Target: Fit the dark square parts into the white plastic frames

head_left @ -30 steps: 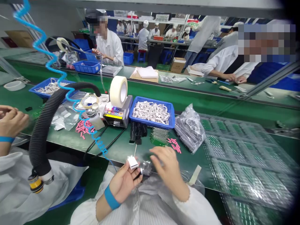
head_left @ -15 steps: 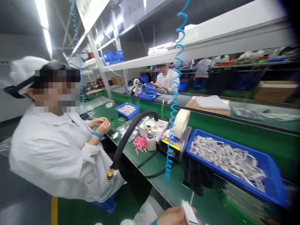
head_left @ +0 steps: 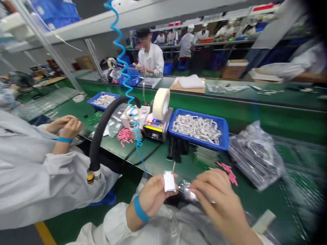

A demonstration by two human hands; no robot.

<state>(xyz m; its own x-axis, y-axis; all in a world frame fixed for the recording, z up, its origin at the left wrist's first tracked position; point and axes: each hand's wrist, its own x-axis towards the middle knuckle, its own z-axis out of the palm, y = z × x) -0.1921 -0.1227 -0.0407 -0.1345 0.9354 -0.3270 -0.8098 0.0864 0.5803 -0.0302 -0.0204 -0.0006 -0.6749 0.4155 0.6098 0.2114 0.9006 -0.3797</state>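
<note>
Near the bench's front edge, my left hand [head_left: 155,192] is closed around a small white rectangular plastic part [head_left: 169,181], its flat face turned up. A blue band circles that wrist. To the right, my right hand [head_left: 217,194] is curled with thumb and fingertips drawn together. The fingertips are at some crumpled, shiny clear plastic film [head_left: 188,191]; whether they grip it or something small is hidden. A thin pale stick [head_left: 174,166] shows just behind the white part. Beyond my right hand lie pink strips [head_left: 228,173] and a row of thin pale strips [head_left: 206,156].
A blue tray [head_left: 224,136] of white frame parts stands behind my hands. Left of it are a tape roll [head_left: 161,103] on a machine, a pink pile [head_left: 125,135] and a black hose [head_left: 98,143]. Bagged dark parts [head_left: 258,156] lie right. A co-worker [head_left: 51,170] sits left.
My view has swung to the right and down. My right hand has come into view, and the white part in my left hand now shows farther up and left.
</note>
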